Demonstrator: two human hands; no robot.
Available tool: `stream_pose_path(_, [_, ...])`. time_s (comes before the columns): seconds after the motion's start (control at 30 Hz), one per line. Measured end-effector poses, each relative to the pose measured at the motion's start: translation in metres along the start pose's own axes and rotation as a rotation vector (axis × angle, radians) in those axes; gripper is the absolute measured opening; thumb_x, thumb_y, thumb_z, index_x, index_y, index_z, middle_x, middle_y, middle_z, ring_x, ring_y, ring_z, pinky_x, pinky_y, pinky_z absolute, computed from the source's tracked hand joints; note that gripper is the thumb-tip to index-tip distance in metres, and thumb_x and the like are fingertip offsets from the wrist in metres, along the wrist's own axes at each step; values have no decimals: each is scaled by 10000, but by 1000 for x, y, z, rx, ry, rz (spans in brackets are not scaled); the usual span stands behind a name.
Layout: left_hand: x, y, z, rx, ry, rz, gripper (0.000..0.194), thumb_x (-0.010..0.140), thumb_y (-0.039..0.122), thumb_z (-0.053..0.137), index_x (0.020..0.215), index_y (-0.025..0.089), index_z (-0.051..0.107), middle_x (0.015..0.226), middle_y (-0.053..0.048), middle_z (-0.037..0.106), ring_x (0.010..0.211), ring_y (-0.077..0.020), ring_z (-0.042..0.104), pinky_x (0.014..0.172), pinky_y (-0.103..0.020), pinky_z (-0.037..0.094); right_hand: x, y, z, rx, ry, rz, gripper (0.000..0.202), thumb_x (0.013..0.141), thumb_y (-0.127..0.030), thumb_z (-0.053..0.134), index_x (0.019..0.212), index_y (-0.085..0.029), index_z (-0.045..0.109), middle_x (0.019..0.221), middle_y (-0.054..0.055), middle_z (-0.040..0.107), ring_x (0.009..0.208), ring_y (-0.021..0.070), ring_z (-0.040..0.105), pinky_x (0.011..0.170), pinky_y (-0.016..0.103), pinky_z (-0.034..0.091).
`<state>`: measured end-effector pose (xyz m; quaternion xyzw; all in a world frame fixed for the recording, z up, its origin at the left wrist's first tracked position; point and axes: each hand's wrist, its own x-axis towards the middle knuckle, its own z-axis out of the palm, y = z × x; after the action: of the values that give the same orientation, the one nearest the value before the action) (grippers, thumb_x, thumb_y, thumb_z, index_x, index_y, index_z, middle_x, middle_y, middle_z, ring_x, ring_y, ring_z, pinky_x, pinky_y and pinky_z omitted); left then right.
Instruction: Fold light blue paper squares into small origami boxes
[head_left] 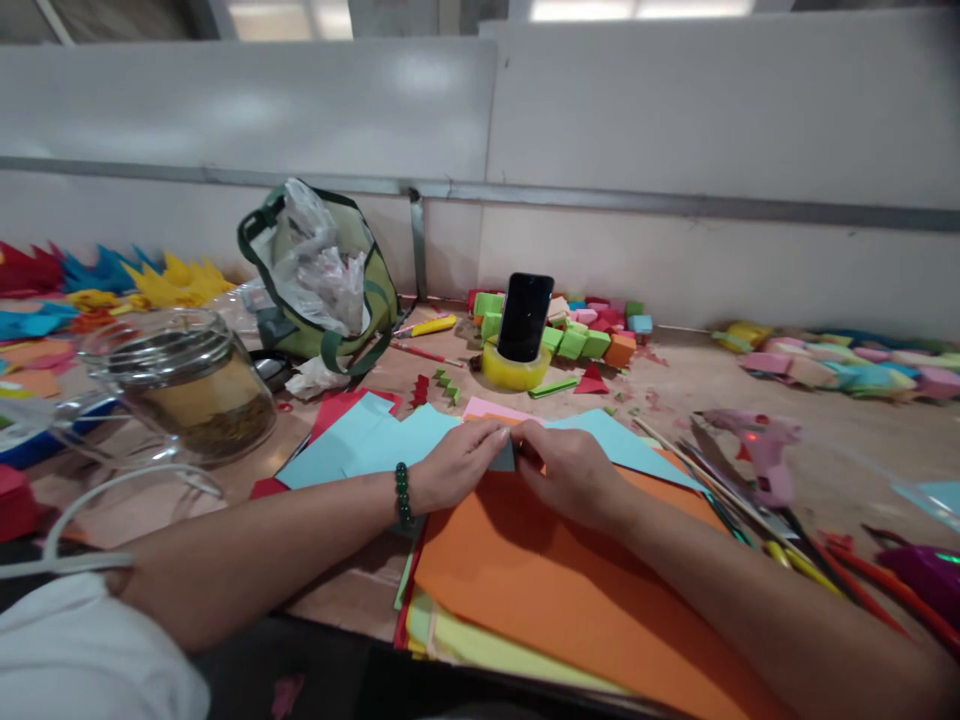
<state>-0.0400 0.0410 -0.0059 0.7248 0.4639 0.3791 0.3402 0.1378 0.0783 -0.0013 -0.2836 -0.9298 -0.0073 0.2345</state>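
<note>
Both close together: left hand (459,464) flattish, right hand (574,468) curled, small blue paper (505,459) held between, over orange sheets (525,560). Far: phone (526,318) on yellow tape roll (516,371), partly hiding paper cubes (573,343). Left: glass pot (214,400), green bag (381,285). Right: pink glue gun (765,445).

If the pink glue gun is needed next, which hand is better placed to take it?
Probably the right hand: the pink glue gun lies to its right, while the left hand would need to reach past the right one.
</note>
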Motion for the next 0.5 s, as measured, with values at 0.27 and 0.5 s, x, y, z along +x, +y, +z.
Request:
stream_pose_path(0.27, [-3, 10, 0, -38, -19, -44, 269, 909, 337, 370, 945, 146, 557, 909, -57, 592, 833, -175, 520, 780, -283, 422, 4, 2, -11, 238, 40, 62, 233, 908, -304, 417, 742, -189, 532, 651, 2, 565, 567, 115, 479, 575, 235, 347])
stream_pose_path(0.5, [-4, 11, 1, -92, -7, -41, 290, 893, 328, 397, 1060, 154, 559, 1057, -80, 614, 973, -199, 546, 892, -307, 416, 6, 1, -9, 254, 98, 202, 121, 815, -310, 541, 795, -191, 534, 735, 8, 601, 552, 109, 512, 541, 237, 365])
